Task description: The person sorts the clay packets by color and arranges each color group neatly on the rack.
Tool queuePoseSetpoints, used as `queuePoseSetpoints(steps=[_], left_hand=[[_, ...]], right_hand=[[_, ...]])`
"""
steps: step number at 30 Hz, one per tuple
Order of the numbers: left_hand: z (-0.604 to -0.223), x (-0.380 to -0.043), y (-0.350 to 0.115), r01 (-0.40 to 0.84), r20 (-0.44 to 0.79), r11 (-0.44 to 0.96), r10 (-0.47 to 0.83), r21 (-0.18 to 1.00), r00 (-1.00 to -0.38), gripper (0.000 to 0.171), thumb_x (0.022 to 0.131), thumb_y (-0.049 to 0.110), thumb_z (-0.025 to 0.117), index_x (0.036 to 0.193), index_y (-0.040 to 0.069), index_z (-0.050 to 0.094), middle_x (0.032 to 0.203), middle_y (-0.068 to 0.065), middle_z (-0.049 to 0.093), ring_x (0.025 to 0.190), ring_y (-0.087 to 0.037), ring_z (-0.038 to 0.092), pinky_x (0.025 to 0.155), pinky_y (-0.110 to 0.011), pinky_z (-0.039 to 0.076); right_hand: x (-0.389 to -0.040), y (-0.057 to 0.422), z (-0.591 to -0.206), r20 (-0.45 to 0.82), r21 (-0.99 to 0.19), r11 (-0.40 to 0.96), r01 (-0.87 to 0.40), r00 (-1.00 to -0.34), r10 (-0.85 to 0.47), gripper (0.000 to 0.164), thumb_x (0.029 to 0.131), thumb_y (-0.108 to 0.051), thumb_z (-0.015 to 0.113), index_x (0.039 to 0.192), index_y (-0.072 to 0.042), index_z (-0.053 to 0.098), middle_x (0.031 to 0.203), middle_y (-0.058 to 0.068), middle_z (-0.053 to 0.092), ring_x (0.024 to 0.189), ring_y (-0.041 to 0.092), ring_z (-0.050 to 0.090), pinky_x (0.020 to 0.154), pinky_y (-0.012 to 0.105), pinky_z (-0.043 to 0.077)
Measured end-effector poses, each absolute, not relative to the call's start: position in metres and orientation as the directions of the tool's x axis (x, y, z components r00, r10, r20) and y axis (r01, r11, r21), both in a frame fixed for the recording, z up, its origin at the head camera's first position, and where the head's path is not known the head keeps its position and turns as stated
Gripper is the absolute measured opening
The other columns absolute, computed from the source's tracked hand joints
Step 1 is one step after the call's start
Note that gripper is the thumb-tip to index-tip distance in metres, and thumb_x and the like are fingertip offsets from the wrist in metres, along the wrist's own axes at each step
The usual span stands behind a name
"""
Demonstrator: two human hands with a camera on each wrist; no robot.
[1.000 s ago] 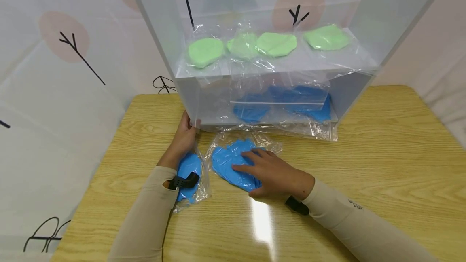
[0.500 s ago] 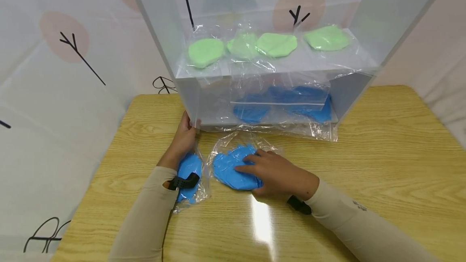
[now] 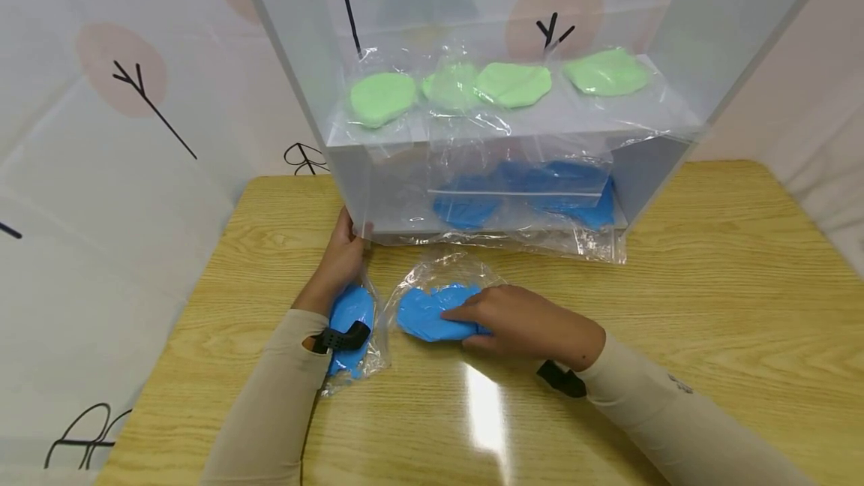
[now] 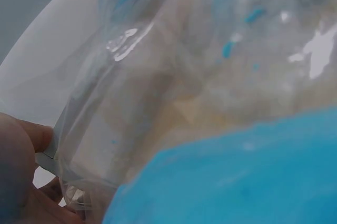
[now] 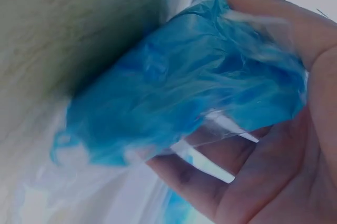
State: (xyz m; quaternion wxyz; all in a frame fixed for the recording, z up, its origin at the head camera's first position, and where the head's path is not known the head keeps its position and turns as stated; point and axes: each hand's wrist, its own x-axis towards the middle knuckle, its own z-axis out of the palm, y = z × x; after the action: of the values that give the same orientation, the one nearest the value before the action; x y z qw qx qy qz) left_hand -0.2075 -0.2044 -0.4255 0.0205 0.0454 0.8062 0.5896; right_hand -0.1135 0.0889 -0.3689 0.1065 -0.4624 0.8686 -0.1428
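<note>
In the head view, my right hand (image 3: 526, 325) grips a clear plastic bag of blue putty-like clay (image 3: 428, 315) just above the table. The right wrist view shows the thumb on one side of that blue clay bag (image 5: 158, 87) and the fingers on the other. At the lower left corner of the white shelf unit (image 3: 297, 43), my left hand (image 3: 340, 257) holds the side panel's edge between thumb and fingers. Beneath the left wrist lies a second bag of blue clay (image 3: 352, 313), whose plastic comes close to the fingers in the left wrist view.
Flat green clay pieces in clear bags (image 3: 382, 98) lie on the upper shelf. Blue clay bags (image 3: 466, 205) sit on the lower shelf, their plastic hanging over its front edge. The wooden table (image 3: 729, 283) extends to both sides; a patterned cloth (image 3: 135, 246) hangs behind.
The right hand has closed its fingers round the blue clay bag and moved slightly right, with the bag's near side tilting up. The left hand stays at the shelf corner.
</note>
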Motion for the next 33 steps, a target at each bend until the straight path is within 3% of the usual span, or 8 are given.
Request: queuePoseSetpoints(steps=[6,12,15,19,22,30,33], left_hand=[[-0.426,-0.208,-0.205,0.063,0.035,0.286,0.104,0.956,-0.994,0.057,0.108,0.024,0.042,0.159,0.027,0.017,0.164,-0.005,0.026,0.154,-0.024,0.02,0.126,-0.048,0.017],[-0.416,-0.204,-0.203,0.047,0.017,0.283,0.108,0.958,-0.994,0.058,0.108,0.02,0.041,0.16,0.021,0.016,0.164,-0.008,0.025,0.154,-0.025,0.019,0.126,-0.048,0.017],[-0.412,-0.202,-0.201,0.047,0.016,0.274,0.111,0.961,-0.994,0.058,0.108,0.018,0.042,0.16,0.019,0.015,0.164,-0.01,0.025,0.154,-0.025,0.019,0.126,-0.048,0.017],[-0.402,-0.197,-0.199,0.023,-0.01,0.277,0.115,0.961,-0.993,0.06,0.108,0.015,0.041,0.161,0.017,0.013,0.165,-0.011,0.023,0.154,-0.026,0.017,0.126,-0.048,0.016],[-0.405,-0.198,-0.199,0.016,-0.017,0.285,0.112,0.958,-0.994,0.061,0.108,0.016,0.041,0.161,0.018,0.012,0.165,-0.01,0.022,0.155,-0.026,0.016,0.126,-0.048,0.015],[-0.425,-0.208,-0.205,0.065,0.034,0.283,0.112,0.957,-0.993,0.057,0.108,0.023,0.042,0.159,0.025,0.017,0.162,-0.007,0.028,0.152,-0.023,0.023,0.126,-0.048,0.019],[-0.426,-0.207,-0.206,0.076,0.046,0.284,0.11,0.956,-0.993,0.057,0.108,0.023,0.042,0.159,0.023,0.018,0.161,-0.009,0.03,0.152,-0.025,0.024,0.125,-0.049,0.02]], right_hand=[[-0.119,0.094,-0.364,-0.003,-0.421,0.528,-0.738,-0.581,-0.814,0.034,0.099,-0.021,0.064,0.131,-0.011,0.064,0.114,0.003,0.074,0.081,0.003,0.063,0.071,0.025,0.051],[-0.125,0.102,-0.358,0.048,-0.466,0.544,-0.698,-0.634,-0.772,0.037,0.103,-0.028,0.056,0.136,-0.011,0.059,0.119,-0.001,0.071,0.093,0.007,0.067,0.082,0.034,0.056],[-0.129,0.109,-0.354,0.018,-0.539,0.546,-0.641,-0.657,-0.753,0.038,0.105,-0.031,0.052,0.137,-0.012,0.058,0.109,-0.005,0.07,0.087,0.005,0.066,0.083,0.033,0.055],[-0.138,0.118,-0.352,0.017,-0.657,0.509,-0.556,-0.686,-0.727,0.031,0.105,-0.031,0.051,0.13,-0.015,0.06,0.091,-0.009,0.063,0.072,0.005,0.055,0.073,0.029,0.049],[-0.145,0.125,-0.353,0.042,-0.724,0.465,-0.509,-0.706,-0.707,0.024,0.105,-0.027,0.053,0.124,-0.015,0.063,0.089,-0.006,0.062,0.073,0.008,0.054,0.07,0.029,0.048],[-0.155,0.135,-0.354,0.094,-0.783,0.406,-0.471,-0.735,-0.672,0.027,0.105,-0.021,0.052,0.128,-0.011,0.062,0.089,0.0,0.062,0.074,0.013,0.055,0.07,0.03,0.048],[-0.155,0.136,-0.354,0.095,-0.801,0.406,-0.44,-0.763,-0.639,0.03,0.105,-0.024,0.052,0.131,-0.012,0.062,0.103,0.003,0.066,0.085,0.016,0.059,0.076,0.033,0.05]])
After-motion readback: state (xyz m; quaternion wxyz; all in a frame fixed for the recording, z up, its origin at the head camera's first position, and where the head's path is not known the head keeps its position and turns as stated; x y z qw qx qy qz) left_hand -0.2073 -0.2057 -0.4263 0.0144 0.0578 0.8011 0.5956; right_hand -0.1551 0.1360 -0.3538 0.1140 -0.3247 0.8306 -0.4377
